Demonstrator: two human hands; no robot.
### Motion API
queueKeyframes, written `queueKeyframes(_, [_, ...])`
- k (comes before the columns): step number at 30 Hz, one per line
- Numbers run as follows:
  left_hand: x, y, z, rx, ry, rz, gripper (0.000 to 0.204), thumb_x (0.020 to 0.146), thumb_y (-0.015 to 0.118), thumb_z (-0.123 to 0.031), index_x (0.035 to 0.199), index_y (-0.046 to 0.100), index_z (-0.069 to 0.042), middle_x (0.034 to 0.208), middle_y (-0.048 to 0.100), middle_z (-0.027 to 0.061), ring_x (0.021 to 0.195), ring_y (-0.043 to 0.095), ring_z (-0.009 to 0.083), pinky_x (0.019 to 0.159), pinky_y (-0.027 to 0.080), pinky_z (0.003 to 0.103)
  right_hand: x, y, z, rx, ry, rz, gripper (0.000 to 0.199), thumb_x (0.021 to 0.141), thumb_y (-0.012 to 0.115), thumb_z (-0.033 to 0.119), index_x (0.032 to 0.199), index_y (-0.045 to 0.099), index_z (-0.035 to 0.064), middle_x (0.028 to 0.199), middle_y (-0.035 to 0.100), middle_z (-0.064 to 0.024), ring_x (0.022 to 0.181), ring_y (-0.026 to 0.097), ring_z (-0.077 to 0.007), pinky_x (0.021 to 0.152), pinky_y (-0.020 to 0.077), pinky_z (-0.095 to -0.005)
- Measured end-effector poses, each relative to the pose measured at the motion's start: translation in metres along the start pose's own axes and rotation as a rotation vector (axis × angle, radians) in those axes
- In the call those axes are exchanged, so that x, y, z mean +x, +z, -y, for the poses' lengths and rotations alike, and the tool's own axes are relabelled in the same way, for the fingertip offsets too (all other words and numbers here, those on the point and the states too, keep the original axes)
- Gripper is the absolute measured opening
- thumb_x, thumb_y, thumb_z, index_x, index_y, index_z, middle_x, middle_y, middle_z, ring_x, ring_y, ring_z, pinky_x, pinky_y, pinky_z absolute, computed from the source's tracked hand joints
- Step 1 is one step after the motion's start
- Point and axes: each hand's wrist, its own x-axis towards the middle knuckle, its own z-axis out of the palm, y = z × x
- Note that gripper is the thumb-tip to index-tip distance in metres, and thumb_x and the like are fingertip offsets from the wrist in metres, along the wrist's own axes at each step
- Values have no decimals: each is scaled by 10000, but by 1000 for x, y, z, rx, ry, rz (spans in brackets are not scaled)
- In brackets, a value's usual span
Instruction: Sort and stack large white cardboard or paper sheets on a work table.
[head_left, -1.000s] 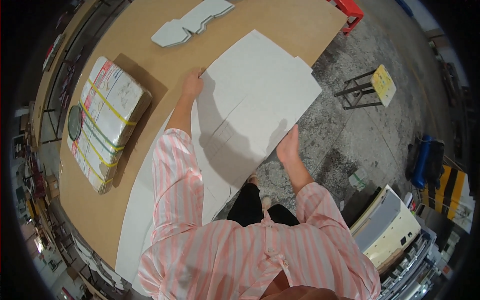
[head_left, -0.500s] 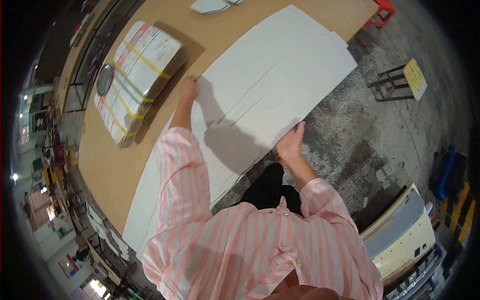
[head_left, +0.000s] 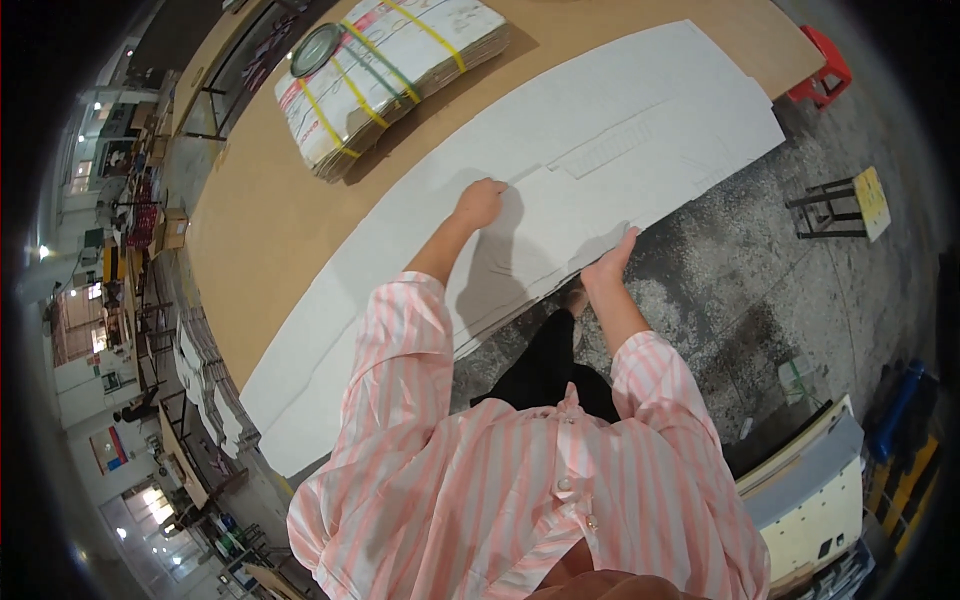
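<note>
A large white sheet, with cut or folded edges showing across its surface, lies along the near side of the brown table. My left hand is closed over the middle of it, pinching at the end of a raised layer's edge. Under the sheet's near edge, the fingers of my right hand are mostly hidden, while its thumb points up along the rim. The near edge looks like several thin layers.
On the table stands a strapped white bundle with a round metal lid-like disc on top. A red stool is by the far right corner. A yellow-topped stool stands on the floor, with panels at lower right.
My left hand has gone from the sheet's far edge to its middle. My right hand stays at the near edge. The whole view has shifted, and a stepped layer edge shows more clearly.
</note>
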Motion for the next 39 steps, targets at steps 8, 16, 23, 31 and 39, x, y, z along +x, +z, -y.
queueKeyframes(8, [-5,4,-16,39,-76,-4,306,755,424,-61,988,622,-73,967,590,174,893,566,335,778,457,396,4,-1,-1,-29,-147,-8,745,807,383,610,1335,291,93,1355,323,-83,1235,306,-269,1020,240,-399])
queueKeyframes(16, [-53,-7,48,-175,-38,-34,272,763,442,-89,965,620,-49,957,597,189,912,558,332,801,443,381,-38,-34,-42,-121,-26,-21,709,818,351,613,1318,320,111,1342,347,-94,1229,317,-289,1018,243,-405])
queueKeyframes(23, [-69,2,36,-23,44,-52,207,743,455,-82,841,630,-35,874,576,181,839,561,341,760,452,409,-48,-14,-67,-78,-111,75,797,805,304,656,1362,234,90,1408,242,-83,1282,234,-279,1051,172,-403])
queueKeyframes(31, [-87,-6,73,-394,9,-67,304,731,438,-66,966,630,-55,957,591,164,907,557,334,794,448,390,-59,-24,-65,-156,-87,109,838,789,304,680,1369,204,82,1417,215,-88,1286,223,-279,1049,171,-422])
queueKeyframes(39, [-152,-4,96,-164,-3,-29,350,730,396,-27,1004,609,-67,971,555,171,935,525,333,815,429,391,-86,-42,-136,-96,-57,171,853,773,304,701,1373,208,102,1418,222,-66,1296,198,-279,1053,148,-415])
